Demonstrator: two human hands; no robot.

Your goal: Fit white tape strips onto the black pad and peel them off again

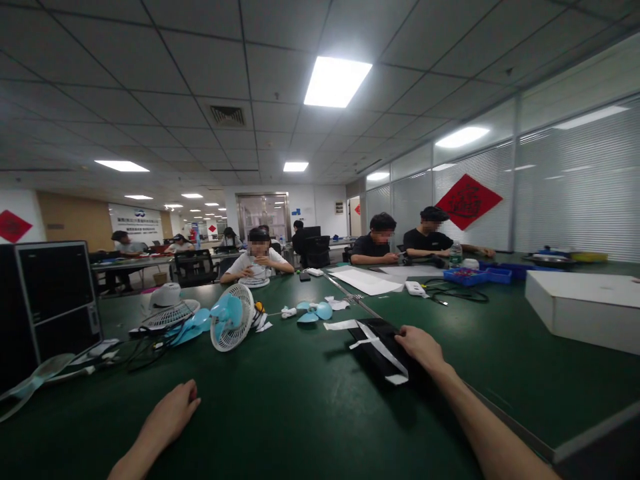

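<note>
Light panels glow in a tiled ceiling; blinds rightward, black office chairs beyond

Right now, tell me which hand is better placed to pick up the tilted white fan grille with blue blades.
Probably the left hand: it seems free and is nearer the fan grille. The right hand is farther off and grips a black item with white strips.

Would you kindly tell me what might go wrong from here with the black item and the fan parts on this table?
The black item is gripped at one edge by the right hand alone, so it may swing or slip. Its white strips jut past its edges and might snag or tear. The white fan grille seems to stand tilted on its rim, so a knock could topple it.
</note>
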